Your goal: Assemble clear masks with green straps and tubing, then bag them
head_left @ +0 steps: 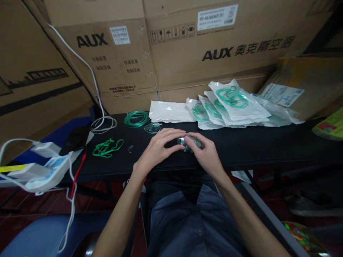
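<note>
Between my hands, over the front edge of the black table [235, 146], is a small clear, green-tinted plastic piece with a shiny silver strip [195, 141]. My right hand [202, 146] grips it from the right, thumb on top. From the left, my left hand [164, 144] closes thumb and fingertips around the silver end. Fingers hide much of the piece, so its exact kind is unclear. Just beyond my left hand lie a clear plastic part [152, 127] and a coil of green tubing [136, 119]. A green elastic strap [108, 147] and a tiny clear bit [130, 149] are further left.
White packs with green tubing [232, 98] are piled at the back right, beside a flat white packet [171, 111]. Large cardboard boxes [182, 67] stand behind the table. A power strip [50, 173], white cables and a dark phone [75, 140] occupy the left end.
</note>
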### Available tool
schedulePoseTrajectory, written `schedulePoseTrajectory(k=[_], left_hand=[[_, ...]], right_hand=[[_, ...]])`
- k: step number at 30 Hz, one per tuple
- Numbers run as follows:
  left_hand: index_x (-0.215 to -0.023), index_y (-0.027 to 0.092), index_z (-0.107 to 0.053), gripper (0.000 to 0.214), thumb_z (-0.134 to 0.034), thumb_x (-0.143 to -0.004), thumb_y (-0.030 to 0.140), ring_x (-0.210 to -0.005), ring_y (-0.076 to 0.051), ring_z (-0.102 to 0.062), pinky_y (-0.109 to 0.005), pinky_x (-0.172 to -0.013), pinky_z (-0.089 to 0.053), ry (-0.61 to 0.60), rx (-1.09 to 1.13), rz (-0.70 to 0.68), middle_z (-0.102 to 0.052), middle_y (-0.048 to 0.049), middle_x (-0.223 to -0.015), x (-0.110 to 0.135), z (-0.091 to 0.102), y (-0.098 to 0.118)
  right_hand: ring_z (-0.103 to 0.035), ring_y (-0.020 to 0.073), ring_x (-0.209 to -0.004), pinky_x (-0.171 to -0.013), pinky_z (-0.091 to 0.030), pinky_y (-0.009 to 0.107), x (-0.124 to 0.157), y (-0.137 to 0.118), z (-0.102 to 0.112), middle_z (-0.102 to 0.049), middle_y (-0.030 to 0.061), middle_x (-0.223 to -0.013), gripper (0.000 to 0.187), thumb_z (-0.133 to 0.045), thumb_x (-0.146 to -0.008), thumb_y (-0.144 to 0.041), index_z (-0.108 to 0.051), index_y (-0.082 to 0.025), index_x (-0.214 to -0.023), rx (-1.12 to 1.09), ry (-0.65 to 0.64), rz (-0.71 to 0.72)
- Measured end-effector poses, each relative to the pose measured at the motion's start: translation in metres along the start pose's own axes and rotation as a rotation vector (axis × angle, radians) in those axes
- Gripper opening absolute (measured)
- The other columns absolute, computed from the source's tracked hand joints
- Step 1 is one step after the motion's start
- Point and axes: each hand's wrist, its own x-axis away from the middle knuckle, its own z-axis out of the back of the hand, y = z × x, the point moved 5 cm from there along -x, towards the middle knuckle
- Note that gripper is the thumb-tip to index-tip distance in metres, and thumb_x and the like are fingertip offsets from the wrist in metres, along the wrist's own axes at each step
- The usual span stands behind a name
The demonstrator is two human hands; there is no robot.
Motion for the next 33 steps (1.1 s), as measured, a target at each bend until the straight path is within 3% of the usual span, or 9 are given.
schedulePoseTrajectory(k=[15, 23, 29, 33], left_hand=[[-0.126, 0.022, -0.071, 0.036, -0.074, -0.09, 0.029, -0.122, -0.022, -0.065, -0.039, -0.108, -0.049, 0.01, 0.067, 0.062, -0.072, -0.009, -0.13, 0.0029, 0.0081, -0.0041], [-0.125, 0.023, -0.07, 0.037, -0.076, -0.089, 0.025, -0.118, -0.022, -0.066, -0.04, -0.105, -0.05, 0.001, 0.022, 0.001, -0.075, -0.007, -0.124, 0.0038, 0.0074, -0.0045], [-0.123, 0.024, -0.072, 0.037, -0.078, -0.087, 0.027, -0.107, -0.021, -0.066, -0.038, -0.096, -0.053, 0.02, -0.039, 0.013, -0.077, -0.0056, -0.115, 0.0056, 0.01, -0.0065], [-0.122, 0.023, -0.072, 0.035, -0.078, -0.087, 0.027, -0.102, -0.02, -0.066, -0.037, -0.092, -0.053, 0.031, -0.053, 0.002, -0.077, -0.005, -0.11, 0.0054, 0.0099, -0.0056]], right_hand=[[-0.072, 0.0253, -0.099, -0.089, -0.054, 0.035, 0.002, 0.0001, -0.0034, -0.078, 0.0067, -0.108, 0.029, -0.066, -0.092, -0.044, -0.075, -0.02, -0.106, -0.04, -0.08, -0.01], [-0.072, 0.0256, -0.098, -0.09, -0.052, 0.035, 0.0019, 0.0014, -0.0031, -0.079, 0.0078, -0.106, 0.032, -0.065, -0.092, -0.045, -0.077, -0.018, -0.104, -0.029, -0.088, -0.018], [-0.071, 0.024, -0.09, -0.082, -0.052, 0.032, 0.0018, 0.0015, -0.0035, -0.079, 0.0072, -0.101, 0.034, -0.064, -0.093, -0.047, -0.078, -0.018, -0.102, -0.023, -0.108, -0.039], [-0.067, 0.0196, -0.073, -0.07, -0.051, 0.029, 0.0019, 0.0004, -0.004, -0.077, 0.0052, -0.087, 0.038, -0.061, -0.094, -0.05, -0.078, -0.017, -0.101, -0.021, -0.128, -0.055]])
